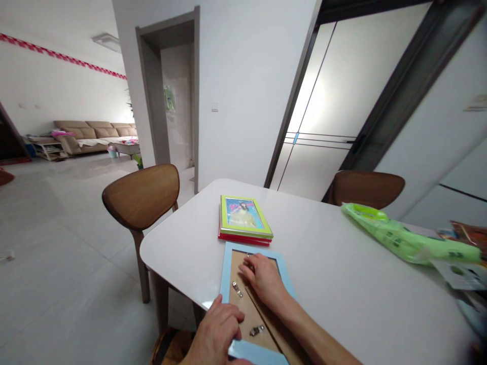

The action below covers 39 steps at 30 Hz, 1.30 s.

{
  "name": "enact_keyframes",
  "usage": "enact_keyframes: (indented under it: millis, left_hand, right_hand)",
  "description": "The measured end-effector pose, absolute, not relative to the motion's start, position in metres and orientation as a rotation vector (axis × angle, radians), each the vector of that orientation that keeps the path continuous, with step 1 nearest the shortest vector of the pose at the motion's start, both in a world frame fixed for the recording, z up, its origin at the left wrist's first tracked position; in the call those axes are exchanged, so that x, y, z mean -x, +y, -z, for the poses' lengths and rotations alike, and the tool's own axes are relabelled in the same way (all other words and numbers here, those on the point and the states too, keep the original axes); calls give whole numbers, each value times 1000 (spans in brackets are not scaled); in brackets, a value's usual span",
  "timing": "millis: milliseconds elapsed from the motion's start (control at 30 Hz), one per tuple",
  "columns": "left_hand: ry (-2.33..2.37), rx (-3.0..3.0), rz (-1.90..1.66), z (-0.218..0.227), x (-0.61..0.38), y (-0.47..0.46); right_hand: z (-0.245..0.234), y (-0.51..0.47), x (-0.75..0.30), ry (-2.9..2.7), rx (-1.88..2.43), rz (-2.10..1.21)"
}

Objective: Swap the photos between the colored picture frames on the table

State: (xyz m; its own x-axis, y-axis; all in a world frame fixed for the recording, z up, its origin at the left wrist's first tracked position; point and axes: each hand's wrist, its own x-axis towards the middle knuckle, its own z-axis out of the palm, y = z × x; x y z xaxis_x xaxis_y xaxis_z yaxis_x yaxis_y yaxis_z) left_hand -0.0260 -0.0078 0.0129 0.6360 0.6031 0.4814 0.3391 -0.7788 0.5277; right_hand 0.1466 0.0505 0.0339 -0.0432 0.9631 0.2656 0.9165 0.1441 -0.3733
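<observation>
1. Light-blue picture frame (pixel 225 271) lies back-up on the tabletop (pixel 323 274); brace its rim with the left hand (pixel 218 327), whose clamping I cannot tell.
2. Right hand (pixel 264 279) bunches its fingertips at the far metal clip (pixel 247 255), pinch hidden; best work it gently, sparing the backing board (pixel 251 312).
3. Two clips (pixel 256 330) show clearly, one partly; one lime-green frame (pixel 245 218); two chairs (pixel 142 195).

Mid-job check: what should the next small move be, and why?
I'd probably have the right hand work the far metal clip: its fingertips are right beside it, and the left hand rests at the near-left side of the blue frame, where it could steady it.
</observation>
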Motion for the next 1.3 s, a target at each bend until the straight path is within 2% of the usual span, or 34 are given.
enact_keyframes:
  millis: [367,533,700,900,1033,1133,1300]
  left_hand:
    - [743,-2422,-903,-14,23,-4]
    - [731,-2390,-906,-14,24,-4]
    - [765,-2404,-889,-13,16,-5]
    - [762,-2333,-848,-13,11,-7]
    - [807,-2035,-965,-22,10,-5]
    - [875,-1579,-1088,-35,3,3]
    - [777,-948,-1054,-48,9,22]
  right_hand:
    - [-26,72,-161,-1930,1856,-70]
    - [-45,34,-171,-1995,1782,-147]
    - [-49,-14,-177,-2049,1904,-292]
    - [-49,-15,-176,-1994,1908,-340]
    - [-62,-10,-182,-1962,1931,-307]
    - [-79,-11,-173,-1937,1925,-279]
    - [-92,-12,-155,-1977,1697,-345]
